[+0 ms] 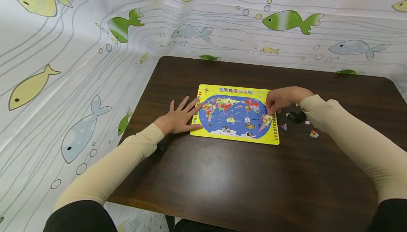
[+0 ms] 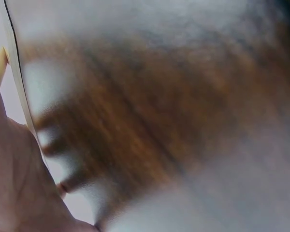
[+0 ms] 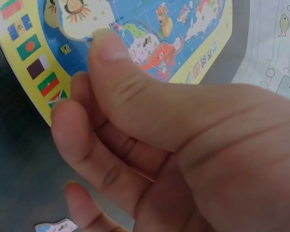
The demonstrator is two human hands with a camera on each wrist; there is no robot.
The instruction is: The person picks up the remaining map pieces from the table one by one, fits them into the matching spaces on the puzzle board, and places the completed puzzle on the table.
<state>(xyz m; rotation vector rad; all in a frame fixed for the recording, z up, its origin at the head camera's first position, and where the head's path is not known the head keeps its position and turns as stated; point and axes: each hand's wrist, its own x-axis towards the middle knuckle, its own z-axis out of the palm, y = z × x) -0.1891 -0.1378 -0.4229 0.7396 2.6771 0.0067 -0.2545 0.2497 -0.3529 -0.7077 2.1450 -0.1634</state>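
A yellow-bordered world map puzzle board (image 1: 235, 140) lies flat on the dark wooden table. My left hand (image 1: 180, 118) rests with fingers spread across the board's left edge; the left wrist view shows part of this hand (image 2: 19, 179) beside the board's edge. At the board's right side, my right hand (image 1: 284, 99) pinches a cream puzzle piece (image 1: 267, 119) over the blue map. Close up in the right wrist view, the thumb tip of the right hand (image 3: 135, 125) lies on the rim of the cream piece (image 3: 89, 19), which has a drawn face; the fingertips behind it are partly hidden.
Several loose puzzle pieces lie right of the board, among them a colourful piece (image 1: 314, 134) and a smaller piece (image 1: 284, 127). A black rounded object (image 1: 296, 117) shows under the right wrist. A fish-printed curtain (image 1: 235, 23) borders the table (image 1: 203, 189) at the back and left.
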